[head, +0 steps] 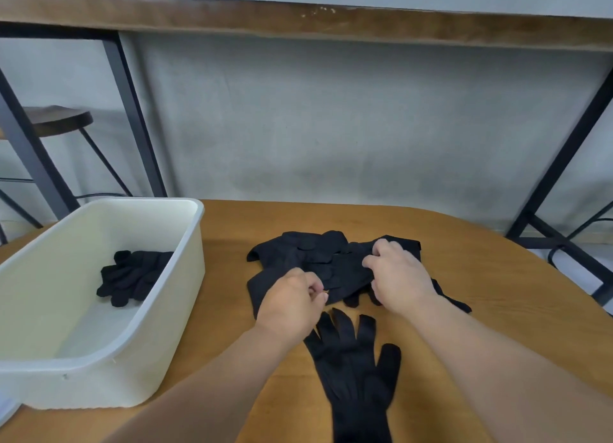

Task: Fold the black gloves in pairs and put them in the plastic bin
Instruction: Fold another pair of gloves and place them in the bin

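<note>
A heap of black gloves (305, 253) lies in the middle of the wooden table (497, 293). My left hand (292, 305) pinches the near left edge of the heap with curled fingers. My right hand (396, 273) grips a glove at the heap's right side. One black glove (355, 366) lies flat in front of the heap, fingers pointing away from me, between my forearms. A cream plastic bin (185, 276) stands at the left, with a folded bundle of black gloves (131, 276) inside it.
Beyond the table's far edge is a grey wall with a wooden shelf (298, 17) on black metal legs. A dark stool (56, 120) stands at the far left. A black frame leg (557, 173) slants down at the right.
</note>
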The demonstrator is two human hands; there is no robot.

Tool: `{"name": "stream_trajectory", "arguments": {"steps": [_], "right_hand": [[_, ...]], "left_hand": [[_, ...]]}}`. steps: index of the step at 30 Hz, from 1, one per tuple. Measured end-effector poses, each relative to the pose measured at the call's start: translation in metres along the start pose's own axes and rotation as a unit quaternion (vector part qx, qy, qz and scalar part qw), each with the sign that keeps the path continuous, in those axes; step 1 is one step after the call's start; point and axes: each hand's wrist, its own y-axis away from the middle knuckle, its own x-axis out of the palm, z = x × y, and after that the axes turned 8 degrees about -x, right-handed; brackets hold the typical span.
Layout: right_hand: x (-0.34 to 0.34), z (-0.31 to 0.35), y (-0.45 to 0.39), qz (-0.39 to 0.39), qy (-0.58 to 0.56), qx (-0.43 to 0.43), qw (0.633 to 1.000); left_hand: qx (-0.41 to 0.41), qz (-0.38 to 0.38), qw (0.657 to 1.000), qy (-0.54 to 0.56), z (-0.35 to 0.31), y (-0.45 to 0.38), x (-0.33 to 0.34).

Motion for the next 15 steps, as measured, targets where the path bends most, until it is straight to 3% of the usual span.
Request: {"name": "stream_trajectory", "arguments": {"steps": [8, 15], "right_hand": [[-0.016, 0.002, -0.004, -0.028, -0.132, -0.015, 0.991], [-0.065, -0.008, 0.006, -0.058, -0.199, 0.007, 0.978]], "left_hand": [[0.102, 0.035, 0.994, 0.016, -0.047, -0.028, 0.006], [0.074, 0.047, 0.995, 0.049, -0.07, -0.027, -0.04]]}}
